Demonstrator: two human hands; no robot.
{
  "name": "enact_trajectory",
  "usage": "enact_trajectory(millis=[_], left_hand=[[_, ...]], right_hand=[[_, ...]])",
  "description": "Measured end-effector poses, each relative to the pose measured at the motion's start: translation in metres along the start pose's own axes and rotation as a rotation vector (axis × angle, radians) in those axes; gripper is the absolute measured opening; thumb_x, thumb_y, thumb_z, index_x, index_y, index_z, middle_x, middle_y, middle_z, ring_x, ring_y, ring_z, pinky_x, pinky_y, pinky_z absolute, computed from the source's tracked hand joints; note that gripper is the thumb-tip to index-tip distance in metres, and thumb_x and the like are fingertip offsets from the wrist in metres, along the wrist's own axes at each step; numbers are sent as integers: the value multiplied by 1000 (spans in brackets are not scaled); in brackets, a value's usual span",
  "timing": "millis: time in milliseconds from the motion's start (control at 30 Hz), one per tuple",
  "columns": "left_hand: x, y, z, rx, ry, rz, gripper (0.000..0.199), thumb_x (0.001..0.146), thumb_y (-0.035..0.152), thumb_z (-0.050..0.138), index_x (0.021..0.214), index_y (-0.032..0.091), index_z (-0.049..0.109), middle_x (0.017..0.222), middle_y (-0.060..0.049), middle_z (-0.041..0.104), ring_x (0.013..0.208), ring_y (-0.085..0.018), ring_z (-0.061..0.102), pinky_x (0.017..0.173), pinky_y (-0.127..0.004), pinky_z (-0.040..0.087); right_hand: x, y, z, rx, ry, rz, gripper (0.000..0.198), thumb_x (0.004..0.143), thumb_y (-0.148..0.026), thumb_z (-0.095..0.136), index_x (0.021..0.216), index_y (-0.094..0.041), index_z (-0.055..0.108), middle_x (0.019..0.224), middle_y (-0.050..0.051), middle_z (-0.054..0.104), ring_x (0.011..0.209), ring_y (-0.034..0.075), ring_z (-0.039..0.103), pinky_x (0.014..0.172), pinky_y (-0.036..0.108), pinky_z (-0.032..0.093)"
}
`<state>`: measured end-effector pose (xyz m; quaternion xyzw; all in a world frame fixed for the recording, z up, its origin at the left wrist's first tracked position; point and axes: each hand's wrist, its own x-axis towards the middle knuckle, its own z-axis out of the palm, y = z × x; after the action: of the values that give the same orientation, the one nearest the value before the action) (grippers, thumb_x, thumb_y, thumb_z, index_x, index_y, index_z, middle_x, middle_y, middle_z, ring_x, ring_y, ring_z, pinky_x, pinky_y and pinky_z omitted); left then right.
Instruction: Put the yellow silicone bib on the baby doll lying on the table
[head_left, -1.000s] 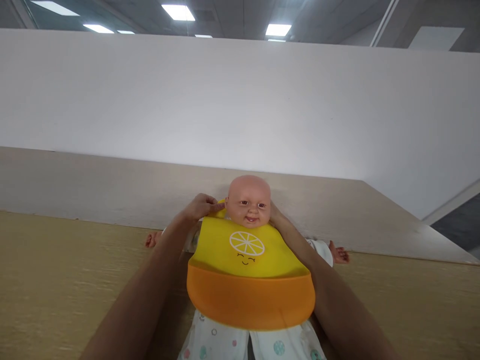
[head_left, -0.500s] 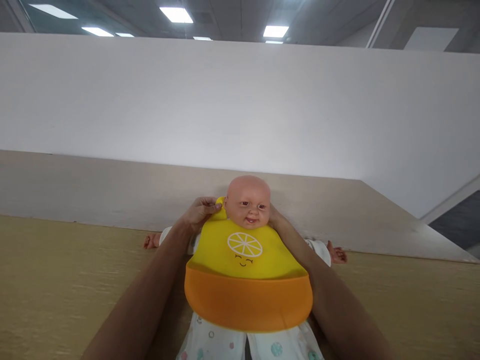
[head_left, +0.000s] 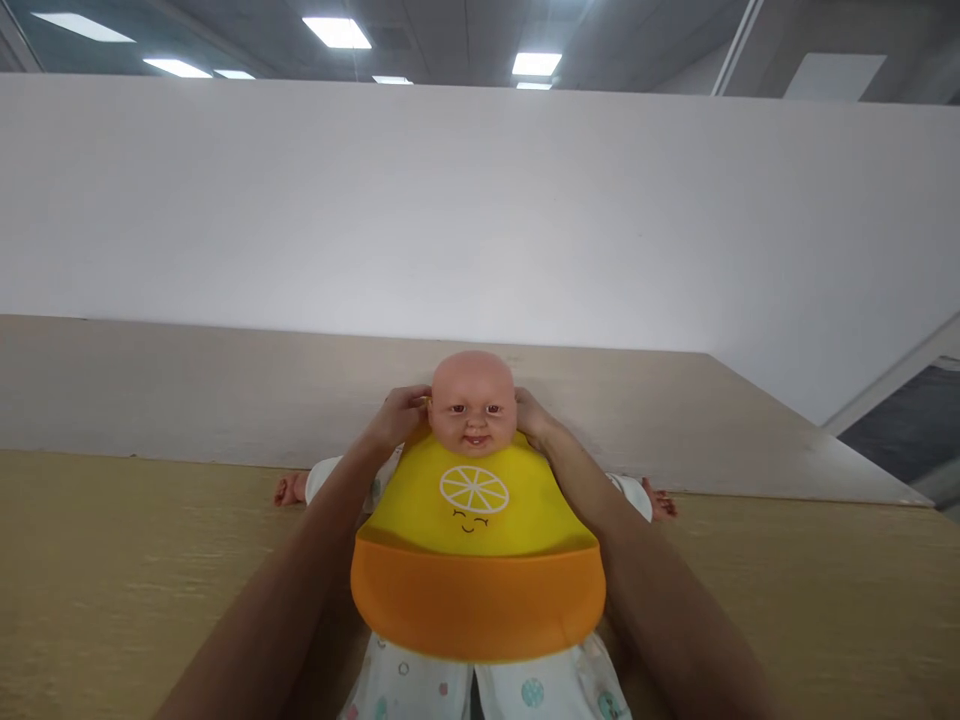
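A bald baby doll (head_left: 473,392) lies on its back, face up, arms spread to both sides. Over its chest lies a bib (head_left: 405,500), yellow with a white citrus slice and a smiling face, with an orange pocket (head_left: 478,605) at its lower end. My left hand (head_left: 401,415) is at the doll's neck beside the ear, its fingers closed on the bib's yellow neck strap, which is mostly hidden. On the other side my right hand (head_left: 531,414) curls in behind the neck. Its fingertips, and whatever they hold, are hidden by the head.
The doll wears white printed clothes (head_left: 420,680) and lies on a yellowish wooden surface (head_left: 150,580). Behind its head a pale grey panel (head_left: 187,390) meets a tall white partition (head_left: 480,210). Ceiling lights (head_left: 337,33) show above the partition.
The doll's head has turned to face straight up towards me. My left fingers have moved in behind the neck with the strap, and more of my right hand shows beside the head.
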<state>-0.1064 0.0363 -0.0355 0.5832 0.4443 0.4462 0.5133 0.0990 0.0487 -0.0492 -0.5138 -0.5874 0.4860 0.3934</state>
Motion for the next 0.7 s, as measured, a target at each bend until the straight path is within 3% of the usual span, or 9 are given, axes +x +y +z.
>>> enact_trajectory(millis=[133, 300, 433, 567, 700], left_hand=[[-1, 1, 1, 49, 63, 18, 35, 57, 30, 61, 85, 11, 70, 78, -4, 68, 68, -17, 59, 61, -25, 45], [-4, 6, 3, 24, 132, 5, 34, 56, 31, 63, 83, 11, 70, 76, -2, 68, 62, -14, 56, 58, -23, 44], [-3, 4, 3, 98, 168, -25, 32, 57, 33, 61, 79, 11, 70, 67, 0, 65, 59, -13, 54, 56, -22, 42], [0, 1, 1, 209, 187, 22, 29, 57, 31, 57, 74, 11, 70, 72, -1, 67, 66, -15, 56, 56, -20, 41], [1, 1, 0, 285, 165, 60, 27, 57, 29, 53, 70, 11, 69, 75, -2, 67, 70, -16, 56, 57, -20, 40]], right_hand=[[2, -3, -7, 96, -39, 47, 37, 61, -26, 53, 89, -6, 65, 77, 5, 62, 63, 5, 52, 59, 13, 40], [1, -10, -22, 114, -141, 32, 44, 60, -23, 50, 99, -7, 63, 79, 5, 62, 65, 5, 53, 63, 13, 43], [-1, -20, -25, -105, -40, 56, 40, 60, -16, 43, 92, -5, 65, 72, 1, 61, 57, 1, 46, 55, 9, 35], [2, -23, -24, -291, 57, 11, 38, 57, -10, 40, 84, -5, 67, 72, -1, 60, 60, 1, 46, 54, 7, 32], [-2, -27, -27, -311, 81, 12, 32, 60, -14, 45, 82, -5, 68, 69, 1, 60, 58, 1, 47, 52, 7, 32]])
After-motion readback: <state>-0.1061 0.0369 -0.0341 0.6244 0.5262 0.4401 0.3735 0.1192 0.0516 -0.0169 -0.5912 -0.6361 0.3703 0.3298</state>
